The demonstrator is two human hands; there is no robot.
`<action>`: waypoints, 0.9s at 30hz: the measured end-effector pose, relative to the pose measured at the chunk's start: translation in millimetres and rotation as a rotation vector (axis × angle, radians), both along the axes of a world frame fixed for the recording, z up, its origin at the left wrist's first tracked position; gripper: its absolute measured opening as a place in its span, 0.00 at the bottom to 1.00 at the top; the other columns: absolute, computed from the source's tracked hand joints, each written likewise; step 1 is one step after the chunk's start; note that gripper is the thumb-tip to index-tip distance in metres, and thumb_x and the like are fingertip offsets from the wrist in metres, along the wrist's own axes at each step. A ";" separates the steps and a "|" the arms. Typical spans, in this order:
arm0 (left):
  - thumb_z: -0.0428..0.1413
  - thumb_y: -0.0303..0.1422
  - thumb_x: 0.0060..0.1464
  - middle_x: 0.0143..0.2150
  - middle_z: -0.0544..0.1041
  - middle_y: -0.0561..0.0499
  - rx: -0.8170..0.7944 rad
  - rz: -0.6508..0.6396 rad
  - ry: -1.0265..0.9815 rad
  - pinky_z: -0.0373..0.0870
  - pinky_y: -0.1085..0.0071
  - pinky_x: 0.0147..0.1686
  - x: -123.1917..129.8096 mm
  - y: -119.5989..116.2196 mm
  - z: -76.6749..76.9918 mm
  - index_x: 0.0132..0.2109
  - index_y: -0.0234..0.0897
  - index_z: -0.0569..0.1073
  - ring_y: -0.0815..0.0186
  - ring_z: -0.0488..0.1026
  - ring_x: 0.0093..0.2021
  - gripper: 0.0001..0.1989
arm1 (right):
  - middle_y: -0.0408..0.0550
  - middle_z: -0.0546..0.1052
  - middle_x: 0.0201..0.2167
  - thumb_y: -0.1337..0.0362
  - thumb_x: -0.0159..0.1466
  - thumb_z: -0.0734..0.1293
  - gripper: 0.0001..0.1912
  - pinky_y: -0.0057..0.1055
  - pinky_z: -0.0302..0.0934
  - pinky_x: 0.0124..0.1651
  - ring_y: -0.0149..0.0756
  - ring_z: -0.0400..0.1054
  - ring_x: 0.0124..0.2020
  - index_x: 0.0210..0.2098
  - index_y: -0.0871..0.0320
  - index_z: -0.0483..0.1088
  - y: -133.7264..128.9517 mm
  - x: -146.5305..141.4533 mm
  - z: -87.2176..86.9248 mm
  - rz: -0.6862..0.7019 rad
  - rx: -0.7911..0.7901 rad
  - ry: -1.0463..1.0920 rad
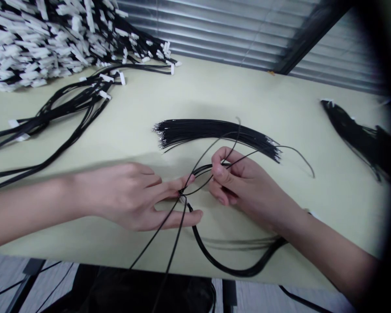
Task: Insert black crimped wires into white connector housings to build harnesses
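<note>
A pale green table (234,93) runs under slatted window blinds (221,30), with a heap of black leads with white connectors (35,39) at its far left corner and another dark bundle (358,132) at the right.

From the head camera, the left hand (130,200) lies flat near the table's front edge, forefinger and thumb closing on a small white connector (182,199) where several thin black wires (211,167) meet. The right hand (244,182) pinches those same wires between thumb and curled fingers. A fan of cut wires (215,130) lies just beyond both hands.

The loose strands cross one another and two trail off the table's front edge; a tug could likely snag them, pull a wire from the connector, or drag the fan out of order.
</note>
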State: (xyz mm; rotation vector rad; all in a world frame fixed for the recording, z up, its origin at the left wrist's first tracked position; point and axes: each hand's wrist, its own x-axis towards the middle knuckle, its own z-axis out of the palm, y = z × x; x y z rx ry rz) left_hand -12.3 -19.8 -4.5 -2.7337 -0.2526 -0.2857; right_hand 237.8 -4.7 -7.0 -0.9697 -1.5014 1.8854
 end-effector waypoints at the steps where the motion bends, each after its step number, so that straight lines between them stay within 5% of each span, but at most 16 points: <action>1: 0.51 0.27 0.61 0.57 0.75 0.38 0.001 0.008 -0.001 0.69 0.72 0.19 -0.2 -0.3 -0.7 0.68 0.44 0.55 0.71 0.69 0.22 0.30 | 0.34 0.69 0.16 0.53 0.69 0.65 0.14 0.21 0.49 0.22 0.22 0.55 0.17 0.34 0.55 0.59 -0.2 0.0 0.2 0.021 -0.026 0.009; 7: 0.50 0.27 0.62 0.51 0.78 0.45 -0.006 0.014 0.023 0.69 0.73 0.20 -0.1 -0.9 1.6 0.68 0.47 0.56 0.72 0.69 0.23 0.29 | 0.41 0.77 0.23 0.57 0.63 0.72 0.14 0.19 0.61 0.27 0.23 0.67 0.23 0.30 0.59 0.67 -0.1 1.0 0.7 0.025 -0.086 -0.008; 12: 0.43 0.25 0.65 0.41 0.79 0.50 -0.003 0.002 0.003 0.67 0.73 0.18 3.0 0.5 4.4 0.66 0.46 0.59 0.71 0.67 0.21 0.25 | 0.47 0.79 0.35 0.60 0.66 0.68 0.09 0.28 0.69 0.41 0.29 0.73 0.34 0.41 0.60 0.73 -2.4 -0.5 1.9 0.093 0.026 -0.087; 17: 0.48 0.28 0.65 0.42 0.79 0.50 -0.019 0.026 -0.014 0.66 0.71 0.16 3.3 -1.1 1.2 0.66 0.46 0.59 0.70 0.67 0.21 0.25 | 0.43 0.80 0.42 0.61 0.63 0.70 0.04 0.33 0.69 0.51 0.36 0.74 0.46 0.36 0.54 0.77 -11.1 -5.8 2.7 -0.016 0.225 -0.263; 27: 0.50 0.28 0.63 0.43 0.79 0.50 -0.028 0.025 0.008 0.67 0.71 0.18 1.5 -0.7 -0.5 0.67 0.47 0.57 0.70 0.67 0.21 0.28 | 0.39 0.81 0.39 0.65 0.63 0.69 0.04 0.29 0.69 0.48 0.32 0.75 0.42 0.33 0.52 0.77 -11.7 -8.9 5.7 -0.023 0.358 -0.309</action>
